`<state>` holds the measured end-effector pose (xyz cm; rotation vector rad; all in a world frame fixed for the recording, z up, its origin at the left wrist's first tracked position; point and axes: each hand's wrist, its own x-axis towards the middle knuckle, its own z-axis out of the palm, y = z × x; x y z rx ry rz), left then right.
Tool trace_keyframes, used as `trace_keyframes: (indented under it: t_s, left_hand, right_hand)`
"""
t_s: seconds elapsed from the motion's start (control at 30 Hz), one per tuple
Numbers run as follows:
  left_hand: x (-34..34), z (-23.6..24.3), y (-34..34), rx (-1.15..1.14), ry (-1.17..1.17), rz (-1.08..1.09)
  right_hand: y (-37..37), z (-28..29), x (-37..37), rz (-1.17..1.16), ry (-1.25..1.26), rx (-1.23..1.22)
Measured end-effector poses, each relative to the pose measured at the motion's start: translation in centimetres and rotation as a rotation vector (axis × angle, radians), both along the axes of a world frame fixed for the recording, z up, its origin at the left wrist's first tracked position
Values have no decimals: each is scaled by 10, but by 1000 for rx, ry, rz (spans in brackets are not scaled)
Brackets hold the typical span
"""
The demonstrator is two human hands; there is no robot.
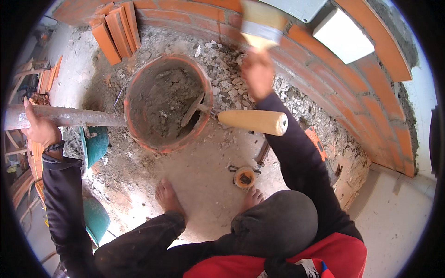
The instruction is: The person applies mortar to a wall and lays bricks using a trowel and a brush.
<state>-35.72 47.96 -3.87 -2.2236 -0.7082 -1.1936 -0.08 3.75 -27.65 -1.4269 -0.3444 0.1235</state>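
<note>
My right hand (258, 76) is closed round the handle of a wide paintbrush (264, 28), blurred by motion, in front of the low brick wall (324, 78). At the far left my left hand (41, 127) grips a thick greyish pole (88, 116), with some fingers hidden. The pole reaches to the side of a round orange-rimmed bucket (131, 132) holding wet grey mortar (164, 95). A trowel with a wooden handle (250, 121) leans in the bucket, its blade in the mortar and its handle beyond the rim, near my right forearm.
Several thin orange bricks (118, 32) stand by the wall at the back. A white square piece (343, 36) sits against the wall. Rubble (227, 69) lines its foot. Green curved pieces (95, 146) lie left. A round yellowish container (244, 177) and an orange tool (316, 141) lie near my bare feet.
</note>
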Motion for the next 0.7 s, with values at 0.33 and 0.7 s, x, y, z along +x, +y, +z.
trace_keyframes:
  t_s: [0.33,0.7]
  left_hand:
    - [16,0,-8,26,-43,39]
    - [-11,-4,40,-130,-24,143]
  right_hand:
    - [-21,52,-16,79,284,126]
    - [-167,52,-41,-307,303,375]
